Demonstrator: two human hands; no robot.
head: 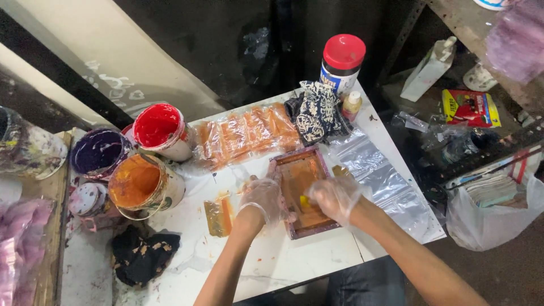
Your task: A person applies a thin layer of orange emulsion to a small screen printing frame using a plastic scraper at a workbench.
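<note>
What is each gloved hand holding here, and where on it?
Left hand grips the wooden frame by its left edge; right hand holds a small yellow tool inside it.

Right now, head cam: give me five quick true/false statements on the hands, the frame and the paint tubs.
1. Both hands wear thin clear gloves. True: left hand, right hand.
2. The right hand presses a small yellow piece inside the wooden screen frame. True.
3. The red paint tub is lidded. False: it is open.
4. The orange paint tub sits right of the frame. False: left.
5. The red-capped jar lies on its side. False: upright.
</note>
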